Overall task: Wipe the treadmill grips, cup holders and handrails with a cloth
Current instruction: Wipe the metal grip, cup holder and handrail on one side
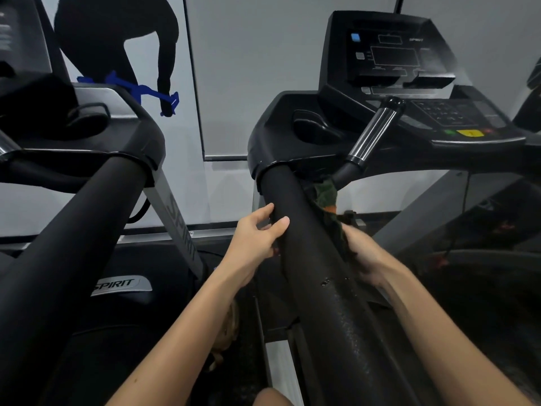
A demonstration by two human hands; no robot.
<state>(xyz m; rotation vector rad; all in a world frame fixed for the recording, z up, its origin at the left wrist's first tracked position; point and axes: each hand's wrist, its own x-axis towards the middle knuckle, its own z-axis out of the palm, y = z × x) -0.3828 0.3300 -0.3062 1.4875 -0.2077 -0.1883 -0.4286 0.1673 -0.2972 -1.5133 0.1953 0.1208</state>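
A thick black foam handrail (316,259) of the right treadmill runs from the console toward me. A dark green cloth with an orange patch (326,197) is draped under and along its right side. My right hand (366,256) grips the cloth against the rail's right side. My left hand (257,235) curls around the rail's left side, fingers on the foam and seemingly on the cloth's dark edge beneath. Further up are a chrome pulse grip (374,133) and a black cup holder (316,127). Wet droplets shine on the rail near my right wrist.
The console (395,57) with keypad and a yellow button stands at upper right. A second treadmill's handrail (76,230) and console lie to the left, with a narrow gap between the machines. A white wall with a dark figure graphic is behind.
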